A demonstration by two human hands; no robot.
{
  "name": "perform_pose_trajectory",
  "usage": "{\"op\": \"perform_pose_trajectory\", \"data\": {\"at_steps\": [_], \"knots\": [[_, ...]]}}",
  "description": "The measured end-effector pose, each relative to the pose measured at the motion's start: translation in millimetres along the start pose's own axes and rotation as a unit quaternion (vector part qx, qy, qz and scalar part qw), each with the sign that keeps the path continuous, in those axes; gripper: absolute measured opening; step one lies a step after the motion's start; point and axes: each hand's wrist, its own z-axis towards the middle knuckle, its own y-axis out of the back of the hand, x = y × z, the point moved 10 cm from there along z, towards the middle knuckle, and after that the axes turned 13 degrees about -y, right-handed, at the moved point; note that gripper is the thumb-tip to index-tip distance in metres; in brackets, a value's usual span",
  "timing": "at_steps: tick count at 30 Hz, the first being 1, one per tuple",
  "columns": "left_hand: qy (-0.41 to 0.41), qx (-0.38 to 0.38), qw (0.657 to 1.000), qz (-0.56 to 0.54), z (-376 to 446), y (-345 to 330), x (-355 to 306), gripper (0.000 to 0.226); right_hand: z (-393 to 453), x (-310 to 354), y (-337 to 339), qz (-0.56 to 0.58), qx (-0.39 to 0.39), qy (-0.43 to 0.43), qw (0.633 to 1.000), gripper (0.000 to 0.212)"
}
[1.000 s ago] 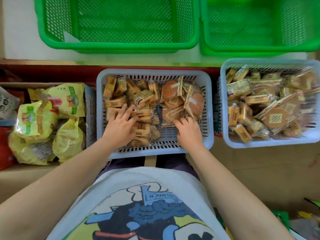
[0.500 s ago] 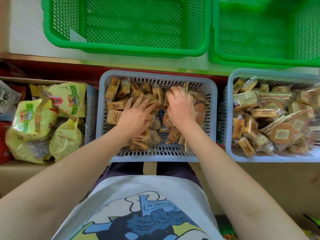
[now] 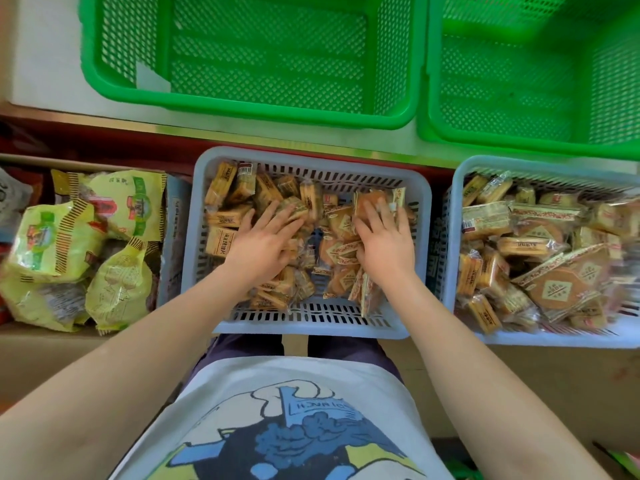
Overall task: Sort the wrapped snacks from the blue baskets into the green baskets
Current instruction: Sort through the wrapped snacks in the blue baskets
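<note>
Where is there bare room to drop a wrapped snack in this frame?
Both green mesh baskets are bare inside: the left green basket and the right green basket beside it. It is crowded in the middle blue slotted basket, where the left hand and right hand lie on snacks, and in the right blue basket.

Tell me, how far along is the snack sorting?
Barely begun. Both green baskets hold no snacks. The left hand and right hand rest among the wrapped snacks in the middle blue basket; the full right blue basket remains.
</note>
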Motion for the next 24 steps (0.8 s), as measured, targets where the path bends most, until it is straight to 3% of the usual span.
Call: {"op": "perform_pose_trajectory", "data": {"at_steps": [6,10,13,15,18,22,24], "knots": [[0.006,-0.003,1.0,0.022,-0.1,8.4,-1.2,0.065,22.5,21.5,-9.6,-0.158,0.185,-0.039,0.969,0.062],[0.013,-0.022,0.999,0.041,-10.5,13.4,2.6,0.064,40.1,21.0,5.8,-0.158,0.212,-0.055,0.963,0.056],[0.011,-0.026,0.999,0.019,-25.1,6.3,15.1,0.062,61.8,21.5,21.8,-0.072,0.211,-0.09,0.971,0.044],[0.001,-0.022,1.0,-0.009,-30.8,0.9,21.0,0.065,77.4,26.8,30.7,0.092,0.205,-0.123,0.967,0.037],[0.003,-0.03,0.999,-0.027,-29.7,0.5,24.2,0.065,84.5,33.8,21.9,0.298,0.207,-0.169,0.917,0.035],[0.017,-0.038,0.998,-0.044,-25.3,-2.2,26.2,0.062,88.4,31.5,0.8,0.309,0.189,-0.186,0.913,0.028],[0.012,-0.055,0.997,-0.046,-27.0,-2.9,27.4,0.063,92.0,35.3,-3.3,0.313,0.212,-0.184,0.907,0.047]]}}
